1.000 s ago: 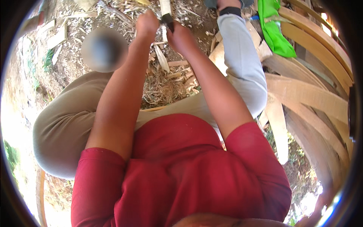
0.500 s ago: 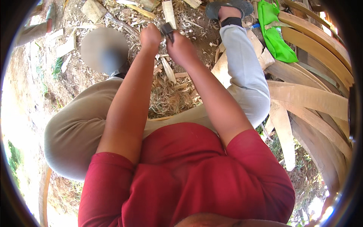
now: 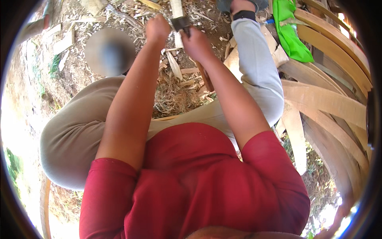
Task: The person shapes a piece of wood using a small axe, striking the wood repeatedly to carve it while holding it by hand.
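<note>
My right hand [image 3: 197, 44] is closed around a wooden-handled tool [image 3: 182, 24] with a dark, blocky metal head. The head sticks out past my fingers toward the left hand, and the brown handle [image 3: 205, 77] shows again beneath my wrist. Whether it is a hammer, a hatchet or an adze I cannot tell. To its left, my left hand [image 3: 157, 30] makes a fist, knuckles up; anything inside it is hidden. A pale wood strip [image 3: 176, 8] lies on the ground beyond, between the two hands.
Wood chips and shavings [image 3: 199, 20] cover the ground between my bent legs. A bright green bag [image 3: 289, 36] lies at the right beside long curved planks [image 3: 330, 97]. A round blurred patch [image 3: 110, 51] covers part of the left side. Another person's leg [image 3: 34, 27] shows at far left.
The tool head has turned and shifted slightly right, and its handle now shows below my right wrist. My left fist has risen a little in the view, and the hands are farther apart.
</note>
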`<state>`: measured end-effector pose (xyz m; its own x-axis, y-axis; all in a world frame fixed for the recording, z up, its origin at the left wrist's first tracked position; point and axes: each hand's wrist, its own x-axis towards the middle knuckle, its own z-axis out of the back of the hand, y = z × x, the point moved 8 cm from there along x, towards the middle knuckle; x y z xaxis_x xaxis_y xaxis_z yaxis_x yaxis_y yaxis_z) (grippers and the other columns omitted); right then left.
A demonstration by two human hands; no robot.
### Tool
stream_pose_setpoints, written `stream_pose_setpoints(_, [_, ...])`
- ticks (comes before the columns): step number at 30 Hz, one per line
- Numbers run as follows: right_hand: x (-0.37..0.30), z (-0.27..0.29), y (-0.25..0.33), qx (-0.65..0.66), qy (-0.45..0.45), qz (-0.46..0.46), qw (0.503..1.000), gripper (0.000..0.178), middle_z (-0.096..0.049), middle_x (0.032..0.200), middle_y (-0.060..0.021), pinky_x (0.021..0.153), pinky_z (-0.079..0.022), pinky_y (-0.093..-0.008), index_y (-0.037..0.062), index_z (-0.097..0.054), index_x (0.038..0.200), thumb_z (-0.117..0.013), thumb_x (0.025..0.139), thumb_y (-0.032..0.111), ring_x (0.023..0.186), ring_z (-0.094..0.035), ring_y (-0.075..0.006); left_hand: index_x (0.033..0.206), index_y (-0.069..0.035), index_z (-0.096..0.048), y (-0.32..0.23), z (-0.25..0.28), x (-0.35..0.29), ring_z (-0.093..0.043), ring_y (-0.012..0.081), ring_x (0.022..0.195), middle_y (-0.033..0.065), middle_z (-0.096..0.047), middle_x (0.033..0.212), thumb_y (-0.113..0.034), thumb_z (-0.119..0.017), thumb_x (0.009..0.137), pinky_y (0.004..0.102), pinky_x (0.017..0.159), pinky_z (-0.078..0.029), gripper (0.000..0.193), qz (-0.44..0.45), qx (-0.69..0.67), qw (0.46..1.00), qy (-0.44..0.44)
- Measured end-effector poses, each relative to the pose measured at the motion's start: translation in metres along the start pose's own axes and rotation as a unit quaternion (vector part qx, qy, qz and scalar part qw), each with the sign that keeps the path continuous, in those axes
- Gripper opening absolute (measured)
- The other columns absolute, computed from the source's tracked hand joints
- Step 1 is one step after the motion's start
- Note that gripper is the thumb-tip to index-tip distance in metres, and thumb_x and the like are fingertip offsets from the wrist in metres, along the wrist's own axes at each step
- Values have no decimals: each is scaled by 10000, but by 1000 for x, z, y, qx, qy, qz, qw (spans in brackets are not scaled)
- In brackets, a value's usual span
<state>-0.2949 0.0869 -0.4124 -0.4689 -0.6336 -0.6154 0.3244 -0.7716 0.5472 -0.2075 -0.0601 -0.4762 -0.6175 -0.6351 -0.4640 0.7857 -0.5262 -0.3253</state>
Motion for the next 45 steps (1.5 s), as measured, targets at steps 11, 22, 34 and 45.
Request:
stream_pose_setpoints(11, [18, 1, 1, -19, -56, 26, 998, 339, -750, 1028, -234, 860, -572, -524, 49, -635, 1255, -592, 1027, 296, 982, -731, -427, 1068, 43, -696, 6, 7, -3, -719, 415, 1023, 265, -730, 1072, -134, -642, 916, 463, 891, -605, 239, 106, -208, 972, 22])
stream_pose_setpoints(22, [9, 2, 35, -56, -52, 33, 997, 321, -748, 1007, -237, 817, -591, -496, 24, -654, 1218, -597, 1012, 263, 946, -745, -401, 1029, 58, -700, 6, 9, -6, -740, 449, 982, 284, -742, 1026, -59, -604, 922, 485, 849, -606, 185, 81, -162, 983, -38])
stream_pose_setpoints(34, [11, 17, 56, -14, -60, 62, 996, 280, -746, 965, -230, 825, -590, -498, 22, -647, 1177, -591, 1022, 247, 932, -746, -401, 1000, 69, -677, 15, 1, 2, -764, 302, 730, 210, -736, 879, -89, -844, 744, 408, 600, -591, 344, 49, -112, 991, -50])
stream_pose_setpoints(45, [14, -9, 1, -82, -4, -7, 997, 352, -752, 984, -229, 833, -584, -519, 39, -618, 1291, -574, 1043, 286, 932, -747, -398, 1033, 10, -722, -14, 21, -1, -765, 379, 973, 201, -772, 1035, -142, -655, 950, 427, 802, -632, 186, 30, -31, 998, 39])
